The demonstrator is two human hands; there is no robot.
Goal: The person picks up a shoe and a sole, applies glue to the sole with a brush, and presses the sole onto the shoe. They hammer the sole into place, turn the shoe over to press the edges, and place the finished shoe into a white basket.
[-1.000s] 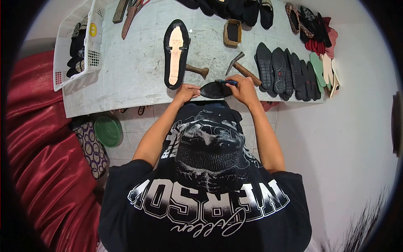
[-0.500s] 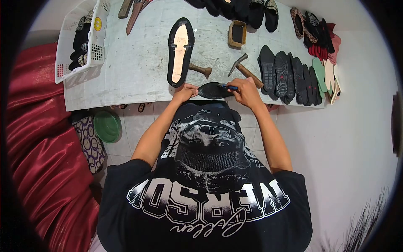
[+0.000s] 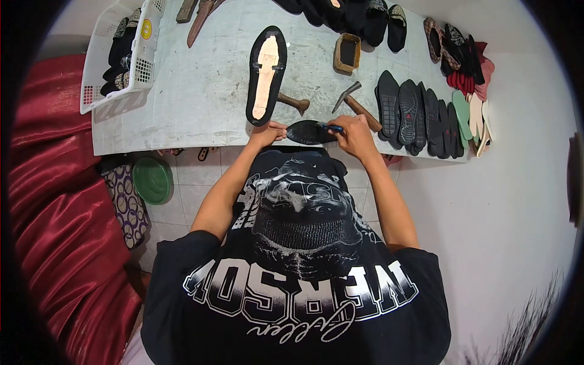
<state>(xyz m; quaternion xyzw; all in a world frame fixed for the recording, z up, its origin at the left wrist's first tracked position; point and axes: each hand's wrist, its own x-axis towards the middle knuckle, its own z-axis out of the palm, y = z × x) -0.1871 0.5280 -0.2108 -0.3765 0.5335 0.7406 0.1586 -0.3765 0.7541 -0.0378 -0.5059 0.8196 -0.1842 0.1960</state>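
Note:
A black shoe sole (image 3: 304,132) lies flat at the table's near edge. My left hand (image 3: 268,133) pinches its left tip between closed fingers. Over the sole's right part, my right hand (image 3: 353,134) grips a small blue tool (image 3: 332,128), whose end touches the sole's surface. The palm covers the sole's right end. Just beyond my left hand a black shoe (image 3: 266,73) lies bottom up, with a pale inner strip showing. A hammer (image 3: 363,114) lies beyond my right hand, and a wooden handle (image 3: 294,102) sticks out beside the shoe.
Several black soles (image 3: 409,112) stand in a row on the right, beside green and cream insoles (image 3: 461,115). A small tub (image 3: 347,53) sits farther back, near black shoes (image 3: 396,28). At the left is a white basket (image 3: 144,58) of shoes; a green basin (image 3: 152,180) is below.
The view has shifted slightly, so the table items appear a little displaced. My right hand and the blue tool have moved very slightly over the sole; my left hand keeps its hold.

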